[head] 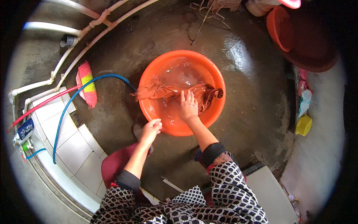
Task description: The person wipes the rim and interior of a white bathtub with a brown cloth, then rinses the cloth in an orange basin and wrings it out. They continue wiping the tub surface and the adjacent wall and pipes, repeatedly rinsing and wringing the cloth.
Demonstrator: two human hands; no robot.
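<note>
An orange plastic basin (217, 70) of water stands on the wet floor before me. A rust-brown cloth (165, 92) stretches across it, partly under water. Its left end hangs over the rim, and its right part lies bunched against the far-right inner wall. My right hand (189, 105) rests palm down on the middle of the cloth, fingers extended and a little apart, gripping nothing visible. At the basin's near-left rim, my left hand (152, 128) has its fingers curled in, with nothing visible in them; whether it touches the rim is unclear.
A blue hose (70, 104) runs from the white-tiled ledge (74, 151) to behind the basin. A pink-and-yellow broom (86, 84) lies left, near white pipes (92, 42). A metal stand (205, 19) is beyond; a reddish tub (279, 29) and yellow container (303, 125) are right.
</note>
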